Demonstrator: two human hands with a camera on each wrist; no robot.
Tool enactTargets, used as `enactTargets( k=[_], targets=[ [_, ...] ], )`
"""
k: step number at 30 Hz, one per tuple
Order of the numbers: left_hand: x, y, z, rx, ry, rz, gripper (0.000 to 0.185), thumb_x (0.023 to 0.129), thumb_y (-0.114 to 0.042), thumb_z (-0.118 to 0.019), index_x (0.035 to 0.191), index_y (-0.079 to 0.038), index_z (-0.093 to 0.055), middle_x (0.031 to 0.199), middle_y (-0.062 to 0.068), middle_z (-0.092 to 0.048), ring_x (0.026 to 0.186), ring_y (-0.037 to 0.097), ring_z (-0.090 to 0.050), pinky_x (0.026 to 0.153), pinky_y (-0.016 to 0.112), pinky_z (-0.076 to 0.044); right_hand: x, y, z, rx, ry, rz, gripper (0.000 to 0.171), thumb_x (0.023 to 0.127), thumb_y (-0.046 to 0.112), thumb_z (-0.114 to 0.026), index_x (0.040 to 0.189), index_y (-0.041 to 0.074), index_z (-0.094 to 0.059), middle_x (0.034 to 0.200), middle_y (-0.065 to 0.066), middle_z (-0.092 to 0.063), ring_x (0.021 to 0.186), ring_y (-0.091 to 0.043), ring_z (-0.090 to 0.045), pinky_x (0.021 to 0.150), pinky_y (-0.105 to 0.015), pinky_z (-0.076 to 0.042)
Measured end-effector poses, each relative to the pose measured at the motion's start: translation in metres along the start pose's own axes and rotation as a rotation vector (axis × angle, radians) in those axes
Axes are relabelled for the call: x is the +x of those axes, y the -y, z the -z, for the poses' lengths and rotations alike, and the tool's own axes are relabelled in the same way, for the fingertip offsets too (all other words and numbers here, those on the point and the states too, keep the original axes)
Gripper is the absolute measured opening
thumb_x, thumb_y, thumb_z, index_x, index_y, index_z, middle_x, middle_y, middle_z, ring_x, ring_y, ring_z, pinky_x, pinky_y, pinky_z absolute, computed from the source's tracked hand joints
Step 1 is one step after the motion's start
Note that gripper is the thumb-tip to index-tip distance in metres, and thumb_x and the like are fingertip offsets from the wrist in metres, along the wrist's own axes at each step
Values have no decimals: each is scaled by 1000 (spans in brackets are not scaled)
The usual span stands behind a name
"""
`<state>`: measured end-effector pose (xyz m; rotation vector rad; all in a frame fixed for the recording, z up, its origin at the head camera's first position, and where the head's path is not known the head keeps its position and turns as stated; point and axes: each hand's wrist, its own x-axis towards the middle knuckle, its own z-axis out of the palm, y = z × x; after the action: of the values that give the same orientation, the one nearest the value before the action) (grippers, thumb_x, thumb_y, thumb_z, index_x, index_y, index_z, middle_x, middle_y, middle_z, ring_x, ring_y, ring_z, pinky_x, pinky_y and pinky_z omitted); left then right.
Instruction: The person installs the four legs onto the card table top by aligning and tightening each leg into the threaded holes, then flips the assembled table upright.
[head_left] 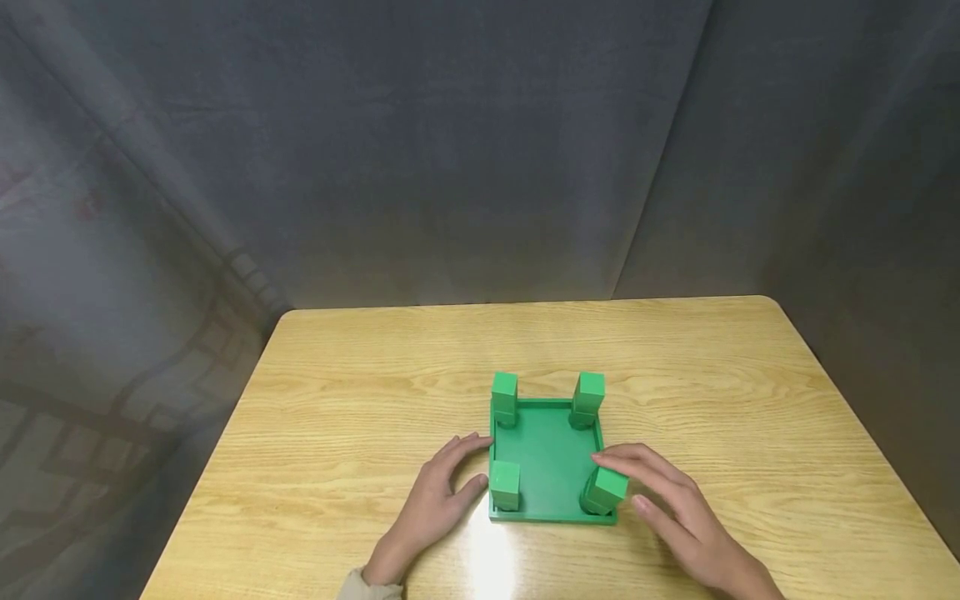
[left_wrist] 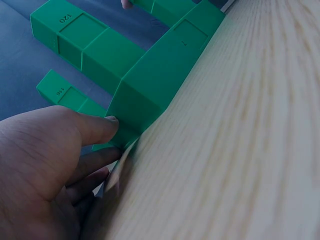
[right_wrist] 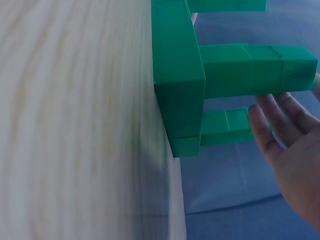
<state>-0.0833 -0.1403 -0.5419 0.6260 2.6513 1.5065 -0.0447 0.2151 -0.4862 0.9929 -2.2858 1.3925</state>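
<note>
A shallow square green tray [head_left: 551, 458] lies on the table, with a stacked-block green post rising from each corner. Against the tray's left wall rests my left hand [head_left: 435, 492]. Its thumb and fingers touch the tray's side in the left wrist view, near a post [left_wrist: 85, 42] marked 120. My right hand [head_left: 678, 512] is spread around the front right post [head_left: 605, 490], with the index finger behind its top and the thumb to its right. Fingertips [right_wrist: 265, 107] are at that post's side in the right wrist view; firm contact is hard to tell.
The back left post [head_left: 505, 396] and back right post [head_left: 588, 396] stand at the tray's far corners, and the front left post [head_left: 506, 483] is beside my left thumb. Wood-grain tabletop [head_left: 360, 375] surrounds the tray. A dark grey curtain [head_left: 450, 167] hangs behind the table.
</note>
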Motion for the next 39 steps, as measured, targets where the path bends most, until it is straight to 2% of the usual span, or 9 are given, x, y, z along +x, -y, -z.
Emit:
enactTargets(
  k=[7,14,21,23,25,28,30,33,39],
  targets=[
    [0,-1,0,0,-2,3,53,103,-15,-78,154,-24,-65,158,-4,-65,155,32,-52,135,59,-29,0,1,-2,-14,-52,-37,60,88,-19,-76,144,5,-69,136,-7,-71,126,-9,-65,111,-14,-48],
    [0,0,0,-4,4,7,52,104,-17,-77,154,-24,-65,158,-4,-65,155,31,-52,136,57,-29,-1,-6,-8,-54,-182,8,43,90,11,-93,128,4,-74,119,-3,-76,108,-8,-67,97,-15,-54],
    [1,0,0,-14,10,18,52,104,-16,-77,154,-24,-65,158,-3,-65,156,31,-52,136,56,-28,0,1,-9,-115,-207,-75,54,85,38,-96,126,9,-75,111,5,-75,100,-6,-65,91,-13,-53],
    [1,-1,0,-16,13,31,52,105,-16,-76,154,-25,-65,158,-4,-65,156,30,-51,137,55,-27,0,1,-7,-98,-192,-73,60,85,35,-97,132,6,-73,113,4,-75,102,-6,-66,94,-13,-53],
    [1,-1,0,-15,16,40,52,105,-17,-76,154,-26,-64,158,-4,-64,156,29,-51,137,55,-27,1,0,-6,-70,-168,-39,59,91,19,-94,140,1,-69,120,1,-75,109,-8,-67,99,-15,-53],
    [1,-1,0,-16,14,42,52,105,-17,-76,154,-26,-65,158,-3,-65,156,29,-51,137,55,-27,1,-1,-4,17,-99,0,60,93,-10,-74,151,-6,-60,135,-6,-72,125,-13,-67,112,-17,-48],
    [1,-1,0,-15,13,41,52,104,-16,-77,154,-25,-65,158,-3,-65,156,29,-51,137,56,-27,1,-1,-4,61,-44,2,64,93,-19,-61,155,-7,-56,144,-8,-69,135,-14,-64,118,-17,-44],
    [1,-1,0,-15,15,41,53,104,-16,-77,155,-25,-64,159,-3,-64,156,29,-51,137,56,-27,0,0,-4,80,4,-10,65,93,-22,-55,156,-5,-56,149,-8,-67,140,-14,-62,120,-16,-42],
    [1,-1,0,-11,14,36,54,104,-16,-77,155,-25,-64,159,-3,-64,157,29,-50,137,56,-27,0,2,-4,48,-4,-38,64,91,-21,-66,151,0,-63,145,-6,-69,136,-13,-63,116,-15,-44]
  ],
)
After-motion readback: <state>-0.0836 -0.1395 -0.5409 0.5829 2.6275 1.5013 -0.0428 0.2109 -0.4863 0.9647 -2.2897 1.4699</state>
